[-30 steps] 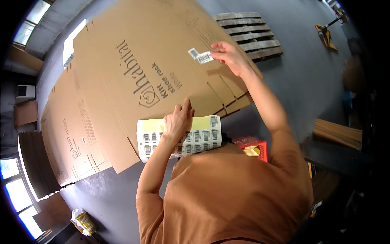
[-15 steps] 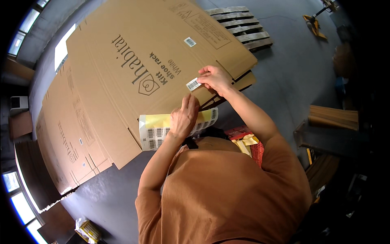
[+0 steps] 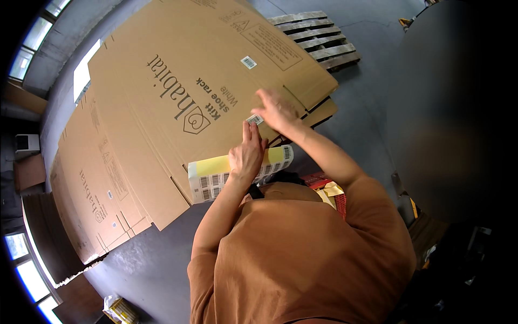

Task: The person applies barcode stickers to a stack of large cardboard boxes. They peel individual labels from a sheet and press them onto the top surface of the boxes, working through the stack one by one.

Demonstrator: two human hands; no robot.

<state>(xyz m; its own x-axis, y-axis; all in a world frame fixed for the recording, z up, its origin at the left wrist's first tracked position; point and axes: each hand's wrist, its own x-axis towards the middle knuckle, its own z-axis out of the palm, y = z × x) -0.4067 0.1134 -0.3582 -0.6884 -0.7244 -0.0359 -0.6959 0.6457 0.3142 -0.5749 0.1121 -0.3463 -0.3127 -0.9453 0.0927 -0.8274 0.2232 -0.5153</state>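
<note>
A large flat cardboard carton (image 3: 135,102) with dark print lies in front of me. Near its close edge is a small white barcode label (image 3: 254,119). My left hand (image 3: 246,157) reaches to this label with two fingers stretched out, their tips at its lower edge. Beneath that hand and wrist is a yellow-and-white sheet of barcode labels (image 3: 211,168), curving over the carton's near edge; I cannot tell whether the curled fingers grip it. My right hand (image 3: 278,112), blurred by motion, is just right of the small label, fingers apart. Another barcode label (image 3: 249,62) sits farther up the carton.
More flat cartons (image 3: 89,189) lie at the left. Beyond the far right corner a wooden pallet (image 3: 318,38) rests on the grey floor. A red basket (image 3: 340,205) with yellow pieces is close to my right side. A blurred dark shape (image 3: 440,119) covers the right.
The small label has gone from my right fingers to the carton, under my left fingertips. My right fingers have parted from it. A dark blur has come in at the right.
</note>
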